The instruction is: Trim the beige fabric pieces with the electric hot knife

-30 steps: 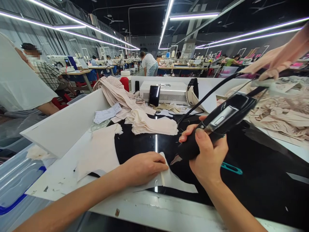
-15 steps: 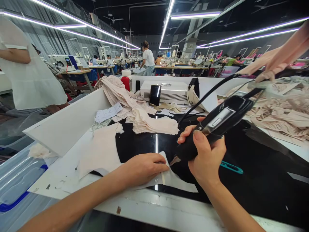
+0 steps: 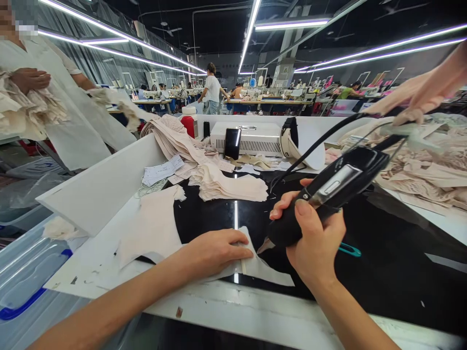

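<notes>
My right hand point(image 3: 317, 238) is wrapped round a black corded hand tool point(image 3: 339, 180) with a clear window on its side, resembling a small iron. Its flat, pointed metal tip point(image 3: 265, 245) angles down to the left, just right of the light fabric piece. Across that pale fabric piece point(image 3: 260, 270) lies my left hand point(image 3: 222, 250), thumb and index finger stretched out and apart, pressing it on the black work surface point(image 3: 379, 291); the other fingers are mostly hidden. A teal plastic tool point(image 3: 350, 249) lies partly behind my right wrist.
Stacked cream fabric pieces point(image 3: 229, 184), a larger cut piece point(image 3: 149, 228) and paper slips point(image 3: 163, 170) lie beyond. A white vented box point(image 3: 251, 138) and phone point(image 3: 232, 143) stand at the back. Fabric is heaped right point(image 3: 426, 165). A blurred hand point(image 3: 416, 104) reaches in there.
The co-worker at left has turned and now shows cream fabric bundled in the hands. My view has shifted slightly. My hands keep nearly the same pose over the fabric piece.
</notes>
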Motion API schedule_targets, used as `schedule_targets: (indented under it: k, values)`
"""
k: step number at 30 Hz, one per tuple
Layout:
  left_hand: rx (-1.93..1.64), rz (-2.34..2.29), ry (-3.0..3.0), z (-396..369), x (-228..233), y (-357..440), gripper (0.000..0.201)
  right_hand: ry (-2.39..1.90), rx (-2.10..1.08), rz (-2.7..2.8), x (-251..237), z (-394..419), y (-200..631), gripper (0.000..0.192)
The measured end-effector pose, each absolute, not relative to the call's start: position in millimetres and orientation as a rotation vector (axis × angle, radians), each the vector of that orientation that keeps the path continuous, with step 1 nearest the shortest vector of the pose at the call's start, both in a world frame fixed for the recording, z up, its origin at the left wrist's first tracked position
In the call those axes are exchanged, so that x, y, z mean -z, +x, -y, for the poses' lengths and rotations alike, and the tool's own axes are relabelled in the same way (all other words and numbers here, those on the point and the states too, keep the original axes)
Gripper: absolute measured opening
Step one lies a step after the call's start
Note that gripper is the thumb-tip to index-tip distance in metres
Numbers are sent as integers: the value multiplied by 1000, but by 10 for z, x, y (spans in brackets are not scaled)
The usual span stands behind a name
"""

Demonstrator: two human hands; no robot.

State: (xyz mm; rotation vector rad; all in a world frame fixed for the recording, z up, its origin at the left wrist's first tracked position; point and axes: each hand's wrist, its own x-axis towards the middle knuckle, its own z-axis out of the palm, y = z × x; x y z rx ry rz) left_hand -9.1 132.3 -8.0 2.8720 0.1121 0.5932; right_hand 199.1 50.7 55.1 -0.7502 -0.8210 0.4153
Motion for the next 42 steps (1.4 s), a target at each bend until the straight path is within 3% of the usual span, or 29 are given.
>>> schedule_targets:
  k: [42]
  values:
    - [-652, -230, 3088, -767, -3, -3, 13, -904, -322, 797, -502, 58, 2069, 60]
